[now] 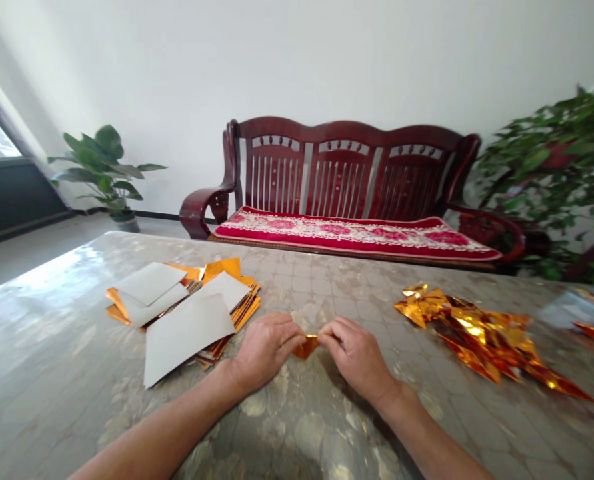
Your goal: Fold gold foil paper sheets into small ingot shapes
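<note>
Between my two hands is a small folded piece of gold foil paper (305,347), low over the table in the middle of the view. My left hand (267,347) pinches its left end between thumb and fingers. Its right end is pinched by my right hand (354,353). Left of my left hand lies a loose pile of foil paper sheets (189,327), some with the pale side up and others showing gold edges. To the right of my right hand is a heap of folded gold foil pieces (469,323), shiny and pointed.
A patterned table cover (307,427) spreads under everything. At the right edge lies a clear plastic bag (577,307) with gold foil beside it. Beyond the table stands a dark red wooden bench (339,167) with a red floral cushion (357,233). Potted plants (109,167) flank it.
</note>
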Demonstrator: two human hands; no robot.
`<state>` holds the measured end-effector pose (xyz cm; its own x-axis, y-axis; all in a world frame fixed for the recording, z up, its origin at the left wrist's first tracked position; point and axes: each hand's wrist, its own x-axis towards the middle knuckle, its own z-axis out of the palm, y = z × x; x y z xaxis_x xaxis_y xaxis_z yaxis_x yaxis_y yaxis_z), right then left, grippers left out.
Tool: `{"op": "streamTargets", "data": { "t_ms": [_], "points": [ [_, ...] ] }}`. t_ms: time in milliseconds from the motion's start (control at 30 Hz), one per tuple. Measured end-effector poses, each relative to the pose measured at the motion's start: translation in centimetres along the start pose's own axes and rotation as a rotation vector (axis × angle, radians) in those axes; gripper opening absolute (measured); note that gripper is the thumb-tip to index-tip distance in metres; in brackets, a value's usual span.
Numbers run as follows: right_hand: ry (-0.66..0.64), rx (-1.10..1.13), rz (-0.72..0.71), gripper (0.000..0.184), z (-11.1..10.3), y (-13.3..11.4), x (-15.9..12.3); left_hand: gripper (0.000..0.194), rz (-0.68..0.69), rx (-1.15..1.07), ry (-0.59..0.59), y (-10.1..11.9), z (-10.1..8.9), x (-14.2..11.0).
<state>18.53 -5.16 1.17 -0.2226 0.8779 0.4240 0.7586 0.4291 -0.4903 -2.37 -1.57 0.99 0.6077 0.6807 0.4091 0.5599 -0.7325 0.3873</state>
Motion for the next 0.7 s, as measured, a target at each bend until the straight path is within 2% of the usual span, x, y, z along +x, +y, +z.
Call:
{"op": "streamTargets", "data": {
  "t_ms": [133,300,400,567,700],
  "points": [
    [-0.02,-0.006,0.0,0.02,0.2,-0.2,0.0,0.025,0.012,0.05,-0.019,0.4,0.3,0.2],
    [-0.019,0.111,0.059,0.019,0.4,-0.7,0.2,0.034,-0.056,-0.09,-0.027,1.0,0.5,0.2],
    [0.014,0.313,0.185,0.019,0.4,-0.7,0.4,0.033,-0.155,-0.235,-0.005,1.2,0.8,0.2],
    [0.126,0.876,0.481,0.035,0.8,-0.3,0.7,0.025,-0.301,-0.505,0.095,1.5,1.4,0.3],
    [0.187,1.074,0.539,0.035,1.4,-0.5,0.7,0.022,-0.364,-0.73,0.142,1.8,1.6,0.4]
  ]
}}
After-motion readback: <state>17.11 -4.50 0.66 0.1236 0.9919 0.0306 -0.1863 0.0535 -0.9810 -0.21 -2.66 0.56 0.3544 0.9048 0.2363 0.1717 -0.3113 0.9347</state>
